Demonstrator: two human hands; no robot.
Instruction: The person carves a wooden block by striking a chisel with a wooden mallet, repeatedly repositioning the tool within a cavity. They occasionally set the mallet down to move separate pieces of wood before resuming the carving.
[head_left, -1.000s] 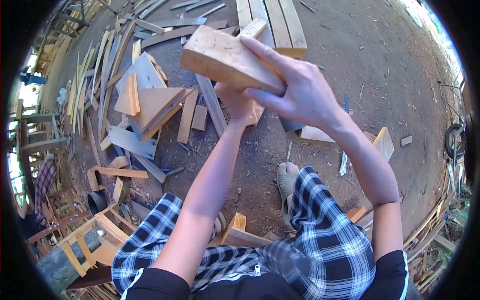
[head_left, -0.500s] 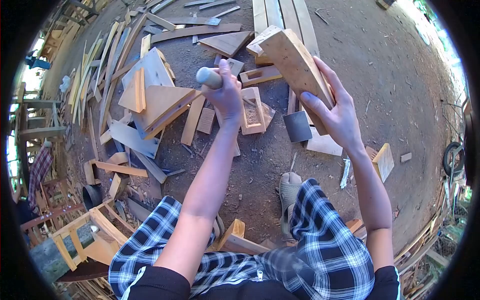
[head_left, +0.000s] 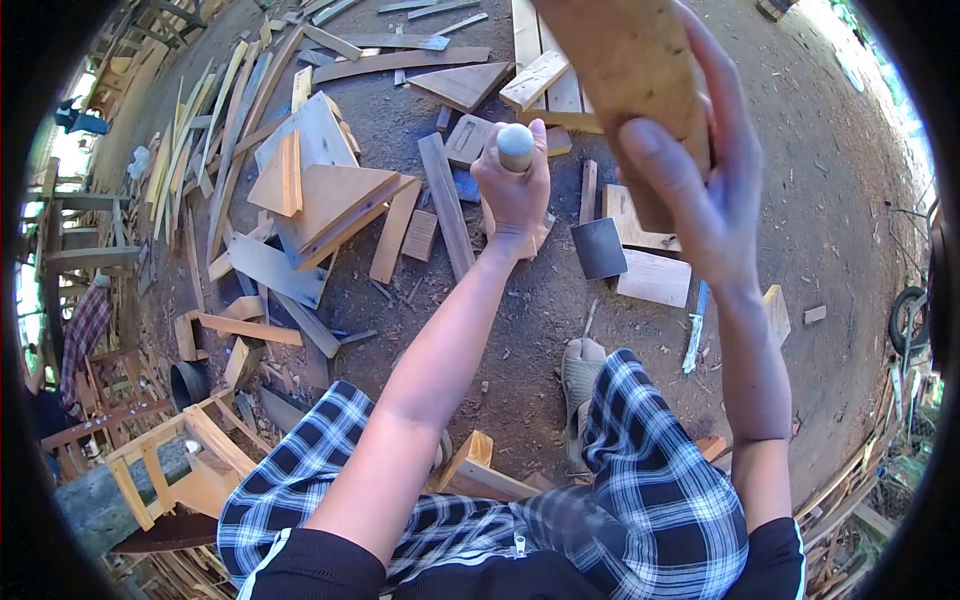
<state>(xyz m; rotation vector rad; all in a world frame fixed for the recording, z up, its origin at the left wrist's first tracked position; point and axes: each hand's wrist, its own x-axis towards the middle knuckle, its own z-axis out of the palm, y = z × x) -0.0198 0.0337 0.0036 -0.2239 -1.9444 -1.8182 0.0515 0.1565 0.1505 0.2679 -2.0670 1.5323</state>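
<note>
My left hand [head_left: 512,195] is closed in a fist round the upright handle of a chisel-like tool [head_left: 515,147]. Only the rounded pale end of that handle shows; the working end is hidden below the fist. Under and behind this hand lies a wooden piece [head_left: 543,238], mostly covered. My right hand [head_left: 705,190] grips a thick wooden block [head_left: 640,65], raised high at the upper right, its top cut off by the frame edge. The block is apart from the handle.
Angled boards [head_left: 340,205] are piled left of my hands, with long strips [head_left: 225,130] beyond. A dark square plate [head_left: 598,248] and a pale board [head_left: 655,277] lie right of centre. A knife-like object [head_left: 694,330] is farther right. Planks [head_left: 565,95] extend ahead.
My left hand has moved right with the handle, which now stands more upright, over the recessed wooden piece. My right hand has lifted the wooden block higher and closer to the camera.
</note>
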